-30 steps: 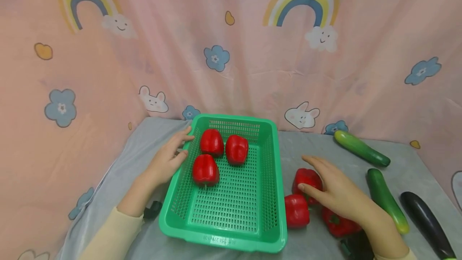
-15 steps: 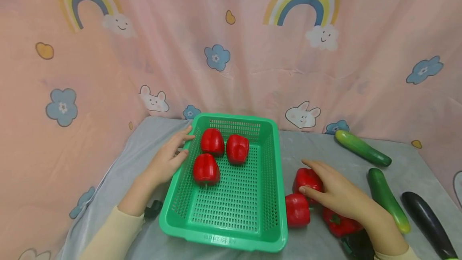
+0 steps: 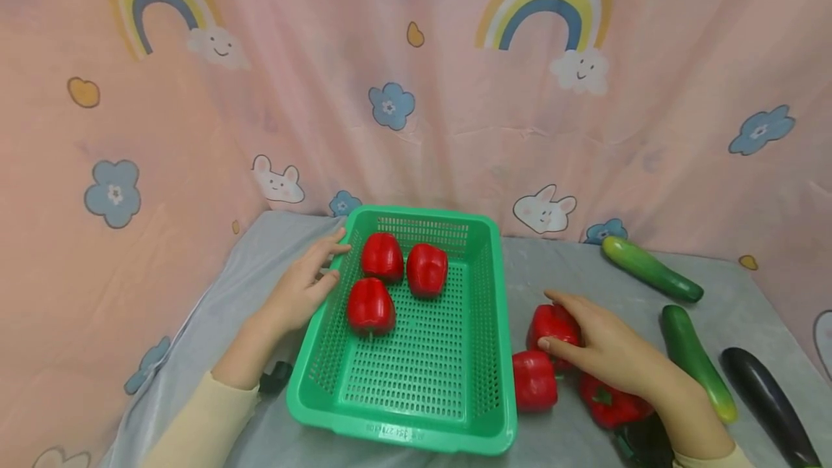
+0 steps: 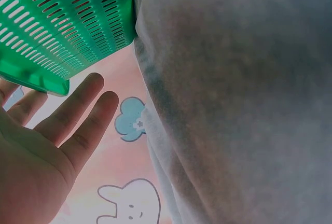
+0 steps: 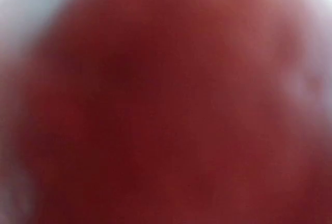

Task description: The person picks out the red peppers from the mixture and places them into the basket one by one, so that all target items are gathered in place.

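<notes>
My left hand [image 3: 300,286] lies along the left rim of a green plastic basket [image 3: 401,436], fingertips right at the edge. The left wrist view shows its fingers [image 4: 78,110] straight beside the slotted wall. Inside, in the left and far part, sit three red bell peppers [image 3: 370,307]. To the right of the basket, my right hand [image 3: 614,352] grips a red bell pepper [image 3: 551,325], thumb on the near side and fingers over the far side. That pepper [image 5: 171,105] fills the right wrist view as a blur. Two more red bell peppers [image 3: 534,381] lie close by.
Two cucumbers [image 3: 652,269] and a dark eggplant [image 3: 767,403] lie on the grey cloth at the right. A dark thing with a green end [image 3: 646,443] is partly under my right wrist. Another dark thing [image 3: 276,379] shows beside my left sleeve. A pink curtain [image 3: 455,157] hangs behind.
My right hand's fingers have come slightly lower and closer around the bell pepper. The left hand, the basket and the peppers inside stay where they were.
</notes>
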The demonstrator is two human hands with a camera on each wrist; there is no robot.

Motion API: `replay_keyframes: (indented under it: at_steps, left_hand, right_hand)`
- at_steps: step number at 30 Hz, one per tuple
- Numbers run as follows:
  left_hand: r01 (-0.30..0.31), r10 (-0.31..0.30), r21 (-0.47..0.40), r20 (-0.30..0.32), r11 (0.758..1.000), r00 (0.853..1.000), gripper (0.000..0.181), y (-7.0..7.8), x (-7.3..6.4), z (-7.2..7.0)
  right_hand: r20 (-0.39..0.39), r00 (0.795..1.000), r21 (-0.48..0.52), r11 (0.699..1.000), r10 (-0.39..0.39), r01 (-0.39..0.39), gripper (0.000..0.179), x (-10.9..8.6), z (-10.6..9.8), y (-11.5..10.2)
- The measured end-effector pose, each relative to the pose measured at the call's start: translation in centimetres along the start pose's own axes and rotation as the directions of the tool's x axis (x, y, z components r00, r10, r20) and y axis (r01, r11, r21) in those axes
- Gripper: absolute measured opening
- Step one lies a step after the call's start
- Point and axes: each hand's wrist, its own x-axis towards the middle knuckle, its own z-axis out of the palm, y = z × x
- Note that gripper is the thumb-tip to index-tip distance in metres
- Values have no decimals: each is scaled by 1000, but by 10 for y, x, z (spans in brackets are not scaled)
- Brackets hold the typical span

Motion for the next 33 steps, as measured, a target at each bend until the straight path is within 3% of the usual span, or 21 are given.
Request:
replay_keyframes:
  at_steps: [11,33]
  left_hand:
    - [2,-2,-6,0,1000,1000,60,0,0,0]
    - [12,-12,0,-4,1000,1000,52,-1,-2,1]
  right_hand:
    - [-14,1000,4,1000,2,-2,94,-1,-2,0]
    - [-116,993,11,999,-37,39,89,-10,-12,-21]
